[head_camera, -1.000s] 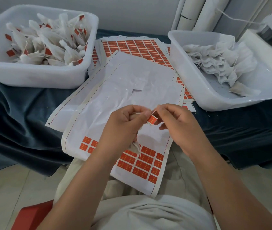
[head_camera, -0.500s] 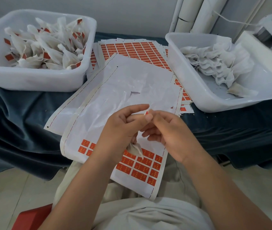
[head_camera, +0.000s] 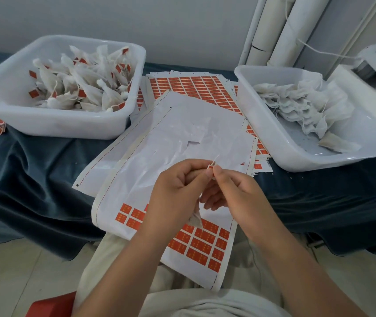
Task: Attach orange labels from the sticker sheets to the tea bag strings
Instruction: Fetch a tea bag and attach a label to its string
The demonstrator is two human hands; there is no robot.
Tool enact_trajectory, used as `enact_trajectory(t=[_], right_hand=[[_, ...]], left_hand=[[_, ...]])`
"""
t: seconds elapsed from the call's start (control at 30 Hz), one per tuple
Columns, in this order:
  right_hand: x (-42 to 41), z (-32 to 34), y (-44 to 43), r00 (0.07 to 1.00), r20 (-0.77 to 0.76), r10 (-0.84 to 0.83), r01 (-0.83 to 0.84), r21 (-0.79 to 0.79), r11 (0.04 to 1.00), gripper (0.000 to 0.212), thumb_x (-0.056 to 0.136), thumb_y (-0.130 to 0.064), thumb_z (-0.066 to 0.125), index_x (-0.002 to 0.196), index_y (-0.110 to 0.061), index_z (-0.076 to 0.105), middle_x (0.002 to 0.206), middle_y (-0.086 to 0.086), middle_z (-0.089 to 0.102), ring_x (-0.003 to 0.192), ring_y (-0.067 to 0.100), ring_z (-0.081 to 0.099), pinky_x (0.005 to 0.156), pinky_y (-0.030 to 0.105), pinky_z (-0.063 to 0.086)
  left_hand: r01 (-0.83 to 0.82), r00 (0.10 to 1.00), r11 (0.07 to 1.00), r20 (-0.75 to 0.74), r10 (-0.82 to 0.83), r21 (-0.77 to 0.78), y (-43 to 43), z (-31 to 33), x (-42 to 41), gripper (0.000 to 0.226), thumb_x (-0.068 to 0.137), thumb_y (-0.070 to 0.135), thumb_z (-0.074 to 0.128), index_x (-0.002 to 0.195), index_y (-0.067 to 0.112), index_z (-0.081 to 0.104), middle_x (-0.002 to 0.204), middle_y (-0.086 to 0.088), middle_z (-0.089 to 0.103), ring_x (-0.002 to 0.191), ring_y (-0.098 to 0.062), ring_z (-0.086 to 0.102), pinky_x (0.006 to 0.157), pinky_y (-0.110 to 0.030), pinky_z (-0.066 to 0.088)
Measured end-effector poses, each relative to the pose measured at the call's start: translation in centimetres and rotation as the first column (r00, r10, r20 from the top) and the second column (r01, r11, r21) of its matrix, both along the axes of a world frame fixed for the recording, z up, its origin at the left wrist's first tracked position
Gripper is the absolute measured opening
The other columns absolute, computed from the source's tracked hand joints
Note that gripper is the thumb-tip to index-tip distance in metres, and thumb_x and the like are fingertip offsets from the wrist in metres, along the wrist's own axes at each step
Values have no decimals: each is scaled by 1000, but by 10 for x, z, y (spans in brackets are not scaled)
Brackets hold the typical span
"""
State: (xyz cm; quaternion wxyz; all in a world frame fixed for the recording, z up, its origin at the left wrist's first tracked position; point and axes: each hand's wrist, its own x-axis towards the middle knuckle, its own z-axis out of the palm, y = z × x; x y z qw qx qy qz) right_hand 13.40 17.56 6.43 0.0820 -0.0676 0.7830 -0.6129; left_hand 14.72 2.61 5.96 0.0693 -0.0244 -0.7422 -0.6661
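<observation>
Orange label between both hands' fingertips.

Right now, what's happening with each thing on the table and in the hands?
left hand, pinching the orange label
right hand, pinching the same label
tea bag, dangling below the left hand
left tub, piled with labelled tea bags
right tub, holding unlabelled tea bags
front sticker sheet, mostly peeled, some labels left at its near end
back sticker sheet, full of labels
</observation>
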Motion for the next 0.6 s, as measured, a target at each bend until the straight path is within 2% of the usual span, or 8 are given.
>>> enact_trajectory(t=[0.1,0.13,0.2,0.27,0.33,0.4,0.5,0.6], right_hand=[[2,-2,0,999,-36,-6,6,-6,1000,36,109,-46,46,89,-36,75,81,-2,77,76,15,76,68,20,59],[2,-3,0,998,-68,-13,14,14,1000,35,110,-41,47,89,-37,74,80,-4,77,76,14,75,68,19,58],[2,-4,1,988,-151,-32,44,72,996,35,111,-35,49,86,-37,73,78,-9,76,76,12,75,67,17,58],[3,-7,1,972,-230,-39,71,131,989,32,108,-39,49,84,-37,71,79,-14,75,78,10,74,68,15,57],[4,-10,2,957,-287,-36,95,192,977,26,102,-45,48,87,-39,67,81,-21,73,82,5,74,70,11,55],[4,-12,1,946,-320,-42,120,229,966,23,99,-48,47,87,-40,65,83,-26,72,84,0,73,71,8,54],[3,-14,1,947,-317,-51,132,241,962,27,96,-50,46,86,-37,67,81,-28,72,83,-3,72,69,7,53],[1,-15,2,958,-284,-26,106,270,957,33,94,-55,44,85,-35,68,80,-26,72,83,-2,72,70,14,54]], left_hand=[[-31,996,992,-83,21,-123,-1,0,0,29,104,28,64,106,57,66,101,33,73,97,8,70,79,-5,51],[-30,996,991,-84,19,-132,-1,1,0,31,104,28,63,106,58,65,102,33,73,98,8,70,80,-5,51],[-16,999,994,-47,11,-108,-2,1,-1,29,104,30,64,104,59,65,96,32,74,87,7,71,71,-5,51],[-16,1000,997,-5,16,-74,-2,0,-2,20,102,34,65,98,52,69,88,28,75,77,4,72,63,-6,50],[-12,999,998,30,14,-54,-2,0,-3,10,100,37,67,94,41,74,84,21,76,78,-1,74,64,-7,51],[-10,997,998,70,14,-58,-3,0,-4,12,100,40,67,92,34,75,83,17,76,76,-4,74,64,-8,52],[2,991,1000,131,2,-31,-7,0,-4,15,100,41,68,88,34,76,86,16,76,70,-4,71,58,-10,50],[-78,990,997,118,76,6,-12,3,-5,12,98,43,68,88,39,74,87,17,74,71,-4,68,60,-11,51]])
